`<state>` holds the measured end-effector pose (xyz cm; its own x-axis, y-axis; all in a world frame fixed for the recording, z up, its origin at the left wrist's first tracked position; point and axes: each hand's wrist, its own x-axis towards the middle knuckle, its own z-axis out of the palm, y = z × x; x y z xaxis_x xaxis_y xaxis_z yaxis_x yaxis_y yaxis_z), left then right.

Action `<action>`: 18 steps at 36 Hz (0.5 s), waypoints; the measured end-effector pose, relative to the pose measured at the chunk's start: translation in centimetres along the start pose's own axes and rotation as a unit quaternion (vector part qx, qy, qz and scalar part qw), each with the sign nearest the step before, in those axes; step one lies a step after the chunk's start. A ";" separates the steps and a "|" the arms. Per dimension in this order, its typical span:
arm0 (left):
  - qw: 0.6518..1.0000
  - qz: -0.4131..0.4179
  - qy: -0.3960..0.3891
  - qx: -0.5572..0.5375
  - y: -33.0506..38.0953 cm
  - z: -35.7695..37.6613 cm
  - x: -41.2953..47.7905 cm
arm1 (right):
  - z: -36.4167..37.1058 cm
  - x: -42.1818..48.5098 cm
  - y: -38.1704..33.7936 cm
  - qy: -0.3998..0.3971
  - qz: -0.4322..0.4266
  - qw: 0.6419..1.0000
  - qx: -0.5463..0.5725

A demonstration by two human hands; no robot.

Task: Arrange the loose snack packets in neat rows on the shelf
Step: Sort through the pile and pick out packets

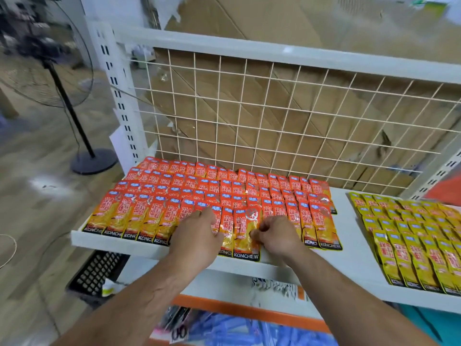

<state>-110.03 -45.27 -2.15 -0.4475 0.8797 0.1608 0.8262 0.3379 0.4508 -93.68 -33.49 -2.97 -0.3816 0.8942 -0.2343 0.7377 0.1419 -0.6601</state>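
Snack packets (159, 216) under left hand (194, 236), right hand (279, 236); one shelf (349, 258)

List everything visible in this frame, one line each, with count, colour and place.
orange packets: dozens, orange-red, overlapping rows on the shelf's left part
yellow packets: dozens, yellow, rows on the shelf's right part
shelf: one, white, across the middle
grid: one, white wire, upright behind the shelf
cardboard: several sheets, brown, behind the grid
fan: one, black, standing on the floor at left
crate: one, black, below the shelf's left end
blue goods: count unclear, blue, lower level, blurred
left hand: one, lying on the front-row orange packets
right hand: one, fingers pinching a front-row orange packet
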 end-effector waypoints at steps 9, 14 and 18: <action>1.000 0.007 -0.006 0.020 0.6 0.1 -0.5 | 0.6 -0.5 -0.8 0.052 -0.018 0.990 -0.133; 1.000 0.007 -0.011 0.011 0.6 0.4 -0.6 | 0.8 -0.6 -0.9 0.064 -0.014 0.988 -0.138; 0.999 0.027 0.002 0.034 1.0 0.6 -0.6 | 0.8 -1.0 -1.0 0.085 -0.006 0.986 -0.145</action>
<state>-108.73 -45.25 -2.37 -0.4034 0.8958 0.1865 0.8705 0.3129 0.3799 -94.48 -34.84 -2.63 -0.3108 0.9464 -0.0877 0.8713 0.2468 -0.4242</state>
